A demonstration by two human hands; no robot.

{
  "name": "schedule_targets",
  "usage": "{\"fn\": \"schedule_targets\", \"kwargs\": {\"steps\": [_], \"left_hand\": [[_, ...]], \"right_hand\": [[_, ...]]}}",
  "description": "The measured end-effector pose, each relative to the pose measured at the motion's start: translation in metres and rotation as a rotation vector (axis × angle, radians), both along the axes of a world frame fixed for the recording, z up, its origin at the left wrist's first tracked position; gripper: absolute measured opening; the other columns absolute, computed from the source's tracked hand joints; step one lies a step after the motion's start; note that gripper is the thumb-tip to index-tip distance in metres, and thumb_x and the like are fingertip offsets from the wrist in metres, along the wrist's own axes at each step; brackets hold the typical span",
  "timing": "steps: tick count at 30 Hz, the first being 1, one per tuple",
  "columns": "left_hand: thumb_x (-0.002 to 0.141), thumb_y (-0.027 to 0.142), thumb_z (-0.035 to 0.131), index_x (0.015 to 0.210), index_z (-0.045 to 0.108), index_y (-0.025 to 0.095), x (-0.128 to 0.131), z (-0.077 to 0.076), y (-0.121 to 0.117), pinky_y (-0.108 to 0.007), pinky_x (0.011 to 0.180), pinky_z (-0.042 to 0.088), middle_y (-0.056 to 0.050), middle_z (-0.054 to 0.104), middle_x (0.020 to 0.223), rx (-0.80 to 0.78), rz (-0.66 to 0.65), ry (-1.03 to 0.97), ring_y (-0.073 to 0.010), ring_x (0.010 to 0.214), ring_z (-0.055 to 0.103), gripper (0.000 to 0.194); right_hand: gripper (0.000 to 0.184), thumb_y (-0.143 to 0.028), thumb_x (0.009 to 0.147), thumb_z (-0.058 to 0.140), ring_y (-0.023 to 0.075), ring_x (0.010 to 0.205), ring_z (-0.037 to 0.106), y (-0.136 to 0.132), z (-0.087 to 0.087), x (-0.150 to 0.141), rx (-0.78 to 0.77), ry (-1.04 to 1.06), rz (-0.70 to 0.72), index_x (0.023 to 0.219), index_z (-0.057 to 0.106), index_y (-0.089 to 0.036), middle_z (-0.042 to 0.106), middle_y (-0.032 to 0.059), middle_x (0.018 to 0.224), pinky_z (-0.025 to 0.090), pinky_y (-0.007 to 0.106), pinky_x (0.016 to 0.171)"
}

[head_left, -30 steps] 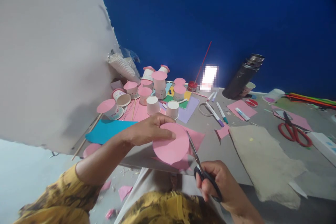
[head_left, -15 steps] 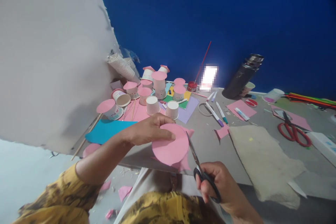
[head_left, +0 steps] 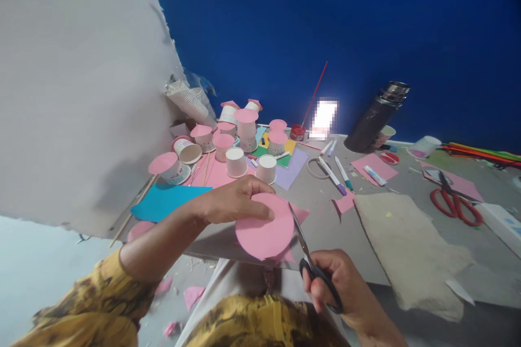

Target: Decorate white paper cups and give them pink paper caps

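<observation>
My left hand [head_left: 230, 200] pinches a pink paper circle [head_left: 266, 230] above the table's near edge, thumb on top. My right hand [head_left: 340, 293] is closed round the black handles of a pair of scissors [head_left: 306, 252]. The blades point up along the circle's right rim, where a pink offcut strip [head_left: 299, 212] sticks out. More pink offcut hangs under the circle.
Several paper cups with pink paper tops [head_left: 236, 138] stand at the back left on coloured sheets. Marker pens [head_left: 336, 173], a tape ring [head_left: 317, 168], a dark flask [head_left: 376, 116], red scissors [head_left: 453, 206] and a beige cloth [head_left: 407, 249] lie to the right. Pink scraps [head_left: 191, 295] lie on the floor.
The pink offcut to the right of the circle has shrunk as the blades moved along the rim. The circle has turned slightly in my left hand.
</observation>
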State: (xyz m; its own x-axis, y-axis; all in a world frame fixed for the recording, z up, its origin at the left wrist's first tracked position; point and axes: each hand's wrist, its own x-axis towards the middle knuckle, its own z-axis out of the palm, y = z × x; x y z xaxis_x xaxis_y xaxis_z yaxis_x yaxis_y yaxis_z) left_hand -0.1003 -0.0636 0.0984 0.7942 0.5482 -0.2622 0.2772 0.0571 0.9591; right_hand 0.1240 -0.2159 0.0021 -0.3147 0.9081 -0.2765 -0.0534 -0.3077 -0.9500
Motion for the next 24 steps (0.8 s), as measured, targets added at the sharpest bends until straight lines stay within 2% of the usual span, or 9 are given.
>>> {"fn": "schedule_targets", "kwargs": {"steps": [9, 15, 18, 24], "left_hand": [[0.073, 0.029, 0.075, 0.069, 0.067, 0.014, -0.001, 0.0, 0.001, -0.02, 0.053, 0.041, 0.002, 0.057, 0.066, 0.049, -0.005, 0.018, -0.0111, 0.062, 0.051, 0.017], [0.073, 0.028, 0.075, 0.07, 0.069, 0.015, 0.001, 0.001, 0.004, -0.02, 0.052, 0.042, 0.001, 0.061, 0.066, 0.031, -0.12, 0.044, -0.0122, 0.062, 0.053, 0.014], [0.074, 0.026, 0.074, 0.071, 0.071, 0.015, 0.002, 0.003, 0.005, -0.02, 0.052, 0.042, 0.001, 0.062, 0.066, 0.047, -0.181, 0.035, -0.0117, 0.061, 0.053, 0.011], [0.074, 0.025, 0.074, 0.072, 0.073, 0.016, 0.004, 0.005, 0.005, -0.019, 0.051, 0.042, 0.001, 0.064, 0.066, 0.094, -0.209, 0.02, -0.0113, 0.06, 0.054, 0.01]], "right_hand": [[0.037, -0.048, 0.071, 0.079, 0.009, 0.045, 0.046, -0.002, 0.001, 0.0, -0.046, -0.003, 0.013, 0.063, 0.063, -0.015, 0.052, -0.0028, 0.048, 0.032, 0.021, 0.049], [0.013, -0.028, 0.061, 0.068, 0.0104, 0.045, 0.048, -0.001, 0.014, -0.003, -0.11, -0.057, 0.025, 0.06, 0.061, -0.016, 0.053, -0.0025, 0.049, 0.036, 0.021, 0.048], [0.007, -0.023, 0.057, 0.062, 0.0101, 0.045, 0.047, 0.0, 0.017, -0.004, -0.136, -0.072, 0.018, 0.059, 0.06, -0.017, 0.053, -0.003, 0.049, 0.036, 0.021, 0.047], [0.004, -0.021, 0.058, 0.061, 0.0095, 0.045, 0.046, -0.001, 0.017, -0.005, -0.151, -0.069, 0.013, 0.058, 0.06, -0.017, 0.053, -0.0035, 0.049, 0.036, 0.021, 0.048]]}}
